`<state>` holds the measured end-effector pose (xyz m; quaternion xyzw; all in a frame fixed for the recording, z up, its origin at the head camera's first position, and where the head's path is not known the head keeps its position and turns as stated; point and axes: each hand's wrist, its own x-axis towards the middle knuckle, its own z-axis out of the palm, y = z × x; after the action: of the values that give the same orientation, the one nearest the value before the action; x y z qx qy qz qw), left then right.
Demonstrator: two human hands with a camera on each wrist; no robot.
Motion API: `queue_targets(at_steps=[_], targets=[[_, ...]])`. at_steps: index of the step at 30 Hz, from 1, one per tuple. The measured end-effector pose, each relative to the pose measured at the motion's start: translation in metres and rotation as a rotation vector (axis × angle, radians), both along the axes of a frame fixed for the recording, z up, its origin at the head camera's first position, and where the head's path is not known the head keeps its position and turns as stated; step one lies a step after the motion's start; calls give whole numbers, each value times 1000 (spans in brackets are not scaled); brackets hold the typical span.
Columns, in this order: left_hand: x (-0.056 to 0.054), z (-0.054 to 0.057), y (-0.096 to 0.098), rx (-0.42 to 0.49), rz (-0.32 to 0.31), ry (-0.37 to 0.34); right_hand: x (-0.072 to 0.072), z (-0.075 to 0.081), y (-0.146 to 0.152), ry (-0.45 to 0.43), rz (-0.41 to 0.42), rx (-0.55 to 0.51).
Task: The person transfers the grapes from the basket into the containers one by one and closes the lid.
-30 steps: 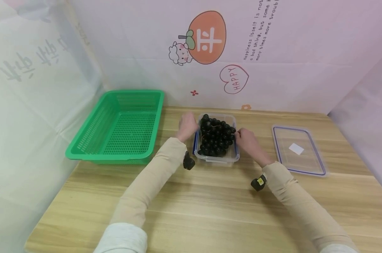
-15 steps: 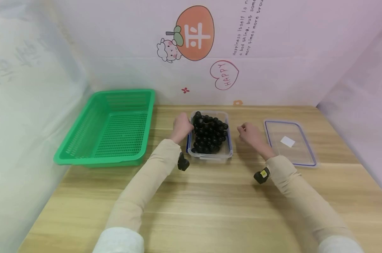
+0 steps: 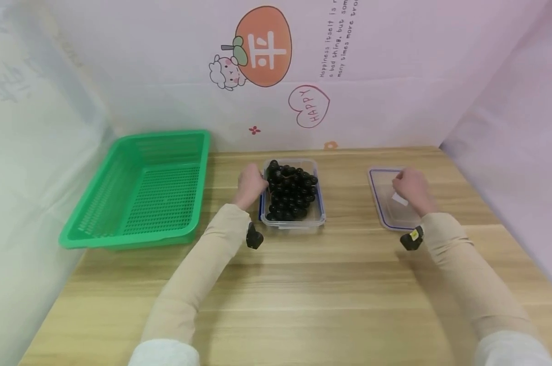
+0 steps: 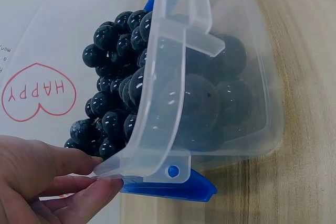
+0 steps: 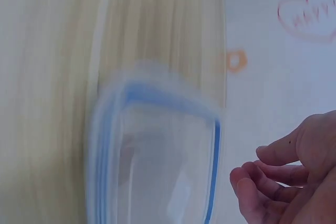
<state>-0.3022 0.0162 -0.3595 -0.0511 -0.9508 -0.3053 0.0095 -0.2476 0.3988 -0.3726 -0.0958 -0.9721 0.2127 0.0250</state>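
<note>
Grasping, with the left grip (image 3: 250,185), the left rim of a clear plastic food container (image 3: 299,223); pinching at a rim corner, next to a blue side latch (image 4: 178,190). Holding nothing with the right grip (image 3: 413,187), fingers loosely bent; hovering above a clear lid (image 3: 388,211) and partly hiding it from the head view, yet apart from it in the blurred right wrist view. Heaped inside the container and rising above its rim, as dark grapes (image 3: 290,195) in one bunch. Set near the middle of the back edge of the tabletop (image 3: 303,284), container and grapes together. Laid flat toward the back right corner, well apart from the container, with a blue seal around the lid and a white label (image 3: 399,199) on it. Placed at the back left corner, beyond the left grip, as a green perforated basket (image 3: 129,240). Hung behind the back edge, as a white sheet (image 3: 395,101) printed with an orange fruit (image 3: 269,58) and a red heart (image 3: 309,105) reading HAPPY.
</note>
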Motion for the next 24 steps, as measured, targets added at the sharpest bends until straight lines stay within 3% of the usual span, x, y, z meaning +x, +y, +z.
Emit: queue_targets(at_steps=[5,13,17,24], targets=[[-1,3,-4,-1,6,-18,1,1,30,64,-43,16],[0,7,-5,12,11,-16,5,3,52,83,-56,7],[1,7,-5,30,10,-28,9,-3,60,91,-50,-14],[4,3,1,26,0,-51,22,-19,70,66,-107,-11]])
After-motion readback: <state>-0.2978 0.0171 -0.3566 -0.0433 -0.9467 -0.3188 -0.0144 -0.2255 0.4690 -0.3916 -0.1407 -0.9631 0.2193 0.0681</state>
